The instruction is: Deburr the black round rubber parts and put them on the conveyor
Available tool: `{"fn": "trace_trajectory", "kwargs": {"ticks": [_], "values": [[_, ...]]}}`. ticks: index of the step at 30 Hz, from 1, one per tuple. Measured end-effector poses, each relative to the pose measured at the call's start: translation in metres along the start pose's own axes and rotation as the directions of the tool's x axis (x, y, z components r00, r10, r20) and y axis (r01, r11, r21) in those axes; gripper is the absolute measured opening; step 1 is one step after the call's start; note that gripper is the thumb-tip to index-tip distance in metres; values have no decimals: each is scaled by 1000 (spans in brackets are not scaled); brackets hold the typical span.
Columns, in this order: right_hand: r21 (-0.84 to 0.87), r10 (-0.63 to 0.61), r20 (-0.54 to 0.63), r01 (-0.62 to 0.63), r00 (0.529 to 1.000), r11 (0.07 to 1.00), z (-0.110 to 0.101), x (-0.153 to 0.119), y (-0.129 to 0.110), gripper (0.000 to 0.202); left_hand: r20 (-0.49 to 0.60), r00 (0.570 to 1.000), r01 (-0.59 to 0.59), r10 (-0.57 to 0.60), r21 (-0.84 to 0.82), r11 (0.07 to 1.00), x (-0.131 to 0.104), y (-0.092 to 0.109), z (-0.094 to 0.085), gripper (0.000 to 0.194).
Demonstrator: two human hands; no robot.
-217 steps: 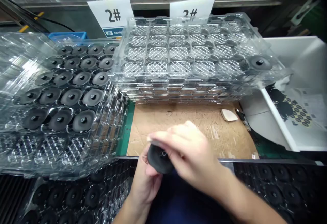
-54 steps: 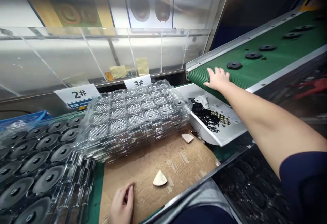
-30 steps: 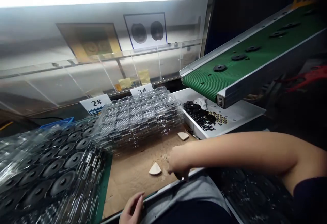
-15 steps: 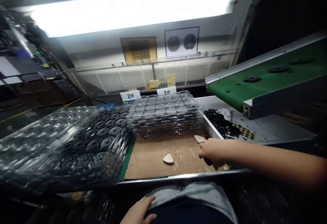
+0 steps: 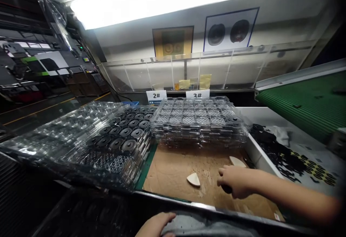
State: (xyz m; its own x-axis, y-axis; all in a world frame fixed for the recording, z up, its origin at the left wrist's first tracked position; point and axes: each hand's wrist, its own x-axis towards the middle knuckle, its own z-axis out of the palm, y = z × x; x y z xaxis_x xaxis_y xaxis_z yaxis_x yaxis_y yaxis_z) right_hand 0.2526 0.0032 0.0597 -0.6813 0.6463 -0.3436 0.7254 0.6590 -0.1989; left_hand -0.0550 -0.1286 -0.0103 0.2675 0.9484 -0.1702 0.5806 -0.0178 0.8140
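Note:
My right hand [image 5: 236, 181] is closed over the brown cardboard [image 5: 173, 165], its fingers round a small dark piece [image 5: 226, 189] that shows only at its lower edge. Just behind that hand lies a pale wedge-shaped block [image 5: 238, 161]. A second pale wedge [image 5: 193, 179] rests on the cardboard to its left. Low in the picture, my left hand [image 5: 158, 225] is by the grey cloth [image 5: 186, 224] at my lap. Its visible fingers are apart with nothing between them, and the picture's bottom edge cuts off the rest.
Clear plastic trays [image 5: 200, 121] are stacked behind the cardboard. At left, more trays hold black round parts [image 5: 125, 132]. Black pieces [image 5: 270, 146] and yellow-ringed parts [image 5: 313, 166] lie beyond a white divider [image 5: 261, 157]. A green conveyor [image 5: 310, 100] slopes at right.
The view has swung to the right and closer to the bench. My right hand stays closed on the dark piece near the wedges. My left hand remains low at my lap.

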Motion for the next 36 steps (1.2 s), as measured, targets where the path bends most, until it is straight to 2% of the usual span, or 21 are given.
{"fn": "trace_trajectory", "kwargs": {"ticks": [3, 5, 7, 10, 13, 16, 21, 25, 29, 36], "values": [[152, -51, -98, 66, 994, 986, 4, 22, 8, 52, -186, 982, -4, -7, -60, 998, 18, -4, -1, 32], [258, -42, -190, 91, 981, 962, 11, 39, 13, 54, -323, 945, 9, -44, -110, 994, 30, -8, 0, 34], [346, 20, -294, 87, 955, 934, 26, 57, 16, 52, -421, 902, 22, -91, -167, 986, 42, -13, 0, 36], [452, 181, -426, 35, 886, 891, 61, 83, 20, 48, -491, 859, 30, -148, -240, 970, 63, -19, -2, 36], [531, 333, -498, -22, 801, 847, 98, 99, 18, 48, -512, 835, 45, -200, -299, 953, 86, -24, -9, 41], [564, 396, -529, -38, 750, 825, 120, 103, 13, 50, -549, 794, 64, -261, -351, 934, 112, -27, -22, 50], [591, 444, -539, -54, 716, 805, 123, 102, 10, 54, -619, 714, 58, -327, -413, 909, 156, -28, -45, 59], [604, 458, -538, -54, 708, 795, 122, 102, 12, 54, -672, 658, 29, -339, -428, 904, 182, -25, -57, 61], [613, 455, -538, -42, 710, 789, 123, 101, 14, 54, -692, 640, -1, -334, -436, 900, 196, -20, -62, 59], [618, 455, -538, -35, 710, 785, 120, 100, 14, 54, -708, 622, -33, -336, -452, 892, 201, -17, -66, 61]]}}
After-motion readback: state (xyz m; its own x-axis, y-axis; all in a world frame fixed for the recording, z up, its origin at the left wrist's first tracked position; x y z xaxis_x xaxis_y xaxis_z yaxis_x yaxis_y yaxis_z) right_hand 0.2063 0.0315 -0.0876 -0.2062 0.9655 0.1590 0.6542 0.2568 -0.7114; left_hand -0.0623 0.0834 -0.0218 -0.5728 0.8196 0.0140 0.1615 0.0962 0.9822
